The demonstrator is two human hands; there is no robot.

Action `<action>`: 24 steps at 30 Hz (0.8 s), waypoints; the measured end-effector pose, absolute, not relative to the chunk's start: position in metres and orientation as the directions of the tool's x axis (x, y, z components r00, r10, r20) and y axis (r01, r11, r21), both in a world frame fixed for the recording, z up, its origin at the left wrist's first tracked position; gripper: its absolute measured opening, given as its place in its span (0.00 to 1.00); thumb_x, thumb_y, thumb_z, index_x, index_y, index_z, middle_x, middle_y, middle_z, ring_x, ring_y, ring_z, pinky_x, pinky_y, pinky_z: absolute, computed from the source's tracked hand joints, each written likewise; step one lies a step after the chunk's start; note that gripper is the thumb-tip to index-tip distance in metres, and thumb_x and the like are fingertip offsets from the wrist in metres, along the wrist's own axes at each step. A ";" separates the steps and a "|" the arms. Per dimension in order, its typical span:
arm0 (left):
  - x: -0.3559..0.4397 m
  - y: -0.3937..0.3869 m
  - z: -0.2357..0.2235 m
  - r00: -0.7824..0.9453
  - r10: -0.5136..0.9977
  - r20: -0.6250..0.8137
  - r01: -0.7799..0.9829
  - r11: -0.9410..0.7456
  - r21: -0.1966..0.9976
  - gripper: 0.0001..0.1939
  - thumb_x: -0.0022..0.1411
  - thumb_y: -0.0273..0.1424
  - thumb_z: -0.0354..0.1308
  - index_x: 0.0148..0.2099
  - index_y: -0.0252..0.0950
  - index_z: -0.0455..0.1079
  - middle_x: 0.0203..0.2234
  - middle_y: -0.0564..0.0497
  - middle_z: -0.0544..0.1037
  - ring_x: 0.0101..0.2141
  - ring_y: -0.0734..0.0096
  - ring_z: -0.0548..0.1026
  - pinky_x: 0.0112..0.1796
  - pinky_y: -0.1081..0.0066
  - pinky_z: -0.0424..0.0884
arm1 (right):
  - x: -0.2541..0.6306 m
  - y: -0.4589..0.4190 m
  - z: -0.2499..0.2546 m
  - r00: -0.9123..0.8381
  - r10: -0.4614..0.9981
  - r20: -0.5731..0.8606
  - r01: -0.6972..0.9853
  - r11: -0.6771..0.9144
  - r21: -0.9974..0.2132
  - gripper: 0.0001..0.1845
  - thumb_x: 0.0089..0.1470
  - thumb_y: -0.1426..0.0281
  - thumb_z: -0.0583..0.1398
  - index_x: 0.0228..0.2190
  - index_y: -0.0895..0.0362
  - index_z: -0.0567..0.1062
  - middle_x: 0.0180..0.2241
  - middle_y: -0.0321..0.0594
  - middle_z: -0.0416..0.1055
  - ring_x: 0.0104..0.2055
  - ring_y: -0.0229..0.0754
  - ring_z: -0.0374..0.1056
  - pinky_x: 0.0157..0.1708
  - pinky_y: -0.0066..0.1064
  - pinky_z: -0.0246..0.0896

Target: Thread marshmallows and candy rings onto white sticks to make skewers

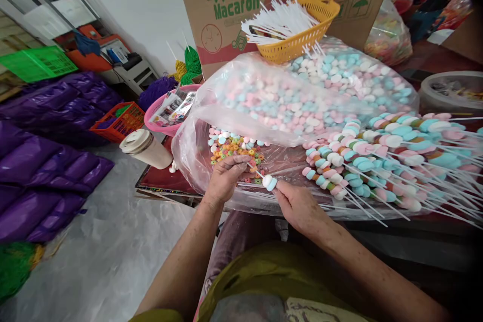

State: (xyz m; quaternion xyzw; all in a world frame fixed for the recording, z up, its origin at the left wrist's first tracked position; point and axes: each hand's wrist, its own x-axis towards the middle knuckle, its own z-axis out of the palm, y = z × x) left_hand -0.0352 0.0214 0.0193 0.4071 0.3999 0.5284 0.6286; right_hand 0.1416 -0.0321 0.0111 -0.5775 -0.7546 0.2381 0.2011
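Note:
Over the near edge of the table, a thin white stick carries a white and a light blue marshmallow (269, 182). My right hand (302, 209) is closed at the right end of these marshmallows, thumb and fingers pinching the skewer. At the stick's other end my left hand (227, 177) has its fingertips pinched together on it. Just beyond my left hand lies a pile of small ring-shaped candies (234, 148) in orange, yellow and green, with a few loose marshmallows behind. To the right, many loaded marshmallow skewers (377, 156) are stacked, their bare sticks pointing right.
A large clear plastic bag of marshmallows (264, 95) fills the table's middle. Behind it stand a yellow basket of white sticks (317, 15) and a cardboard box (226, 15). A lidded cup (149, 148) and pink basket (166, 128) are at the left, a round tub (449, 105) at the right.

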 end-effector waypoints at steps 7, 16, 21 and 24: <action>-0.022 0.030 0.012 0.123 0.940 -0.320 -0.539 0.334 0.774 0.10 0.44 0.26 0.65 0.32 0.32 0.70 0.20 0.54 0.74 0.21 0.74 0.73 0.23 0.72 0.74 | 0.147 -0.029 0.007 -0.261 0.965 0.030 0.820 0.238 -0.521 0.13 0.57 0.69 0.47 0.25 0.56 0.66 0.22 0.38 0.67 0.24 0.37 0.60 0.26 0.29 0.44; -0.008 0.037 0.008 0.018 0.924 -0.381 -0.668 0.295 0.684 0.09 0.47 0.19 0.59 0.32 0.34 0.68 0.22 0.56 0.74 0.28 0.76 0.76 0.33 0.75 0.73 | 0.152 -0.033 0.009 -0.206 0.978 -0.014 0.880 0.179 -0.441 0.13 0.58 0.68 0.46 0.26 0.57 0.66 0.22 0.39 0.67 0.23 0.37 0.60 0.25 0.31 0.41; -0.003 0.035 0.004 -0.062 0.927 -0.371 -0.638 0.249 0.728 0.10 0.47 0.20 0.61 0.33 0.35 0.67 0.25 0.56 0.75 0.30 0.76 0.76 0.37 0.73 0.70 | 0.149 -0.031 0.008 -0.173 0.985 -0.021 0.894 0.148 -0.423 0.13 0.58 0.69 0.46 0.27 0.57 0.67 0.23 0.40 0.68 0.25 0.38 0.61 0.25 0.31 0.41; -0.002 0.036 0.000 -0.079 0.937 -0.342 -0.634 0.217 0.742 0.12 0.45 0.21 0.62 0.34 0.35 0.67 0.26 0.56 0.75 0.31 0.75 0.76 0.40 0.71 0.69 | 0.146 -0.031 0.008 -0.168 0.983 -0.075 0.907 0.124 -0.403 0.13 0.58 0.70 0.47 0.28 0.58 0.68 0.24 0.41 0.70 0.25 0.38 0.62 0.25 0.31 0.41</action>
